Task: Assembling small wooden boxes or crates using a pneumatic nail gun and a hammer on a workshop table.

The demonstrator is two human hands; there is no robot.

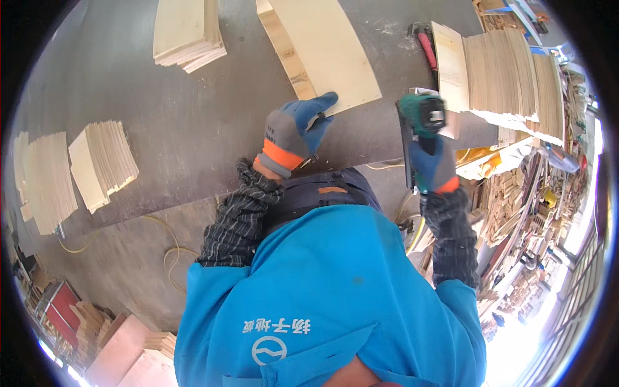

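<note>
My left hand point(293, 132), in a grey-blue glove with an orange cuff, grips the near end of a pale wooden box-like piece point(332, 51). Its thumb lies near the top panel's corner; the other fingers are partly hidden. A narrower side board point(284, 51) stands along the left of that panel. To the right, my right hand point(433, 164) is wrapped round the grip of a green and black nail gun point(419, 113), held upright and slightly blurred. The gun is apart from the wooden piece, close to the table's near edge.
Stacks of thin boards stand on the dark table point(200, 129): one stack at far left point(184, 29), others at near left point(103, 161), and a long row at right point(503, 77). A red-handled tool point(427, 48) lies beside that row. Yellow hose point(171, 242) trails over the floor.
</note>
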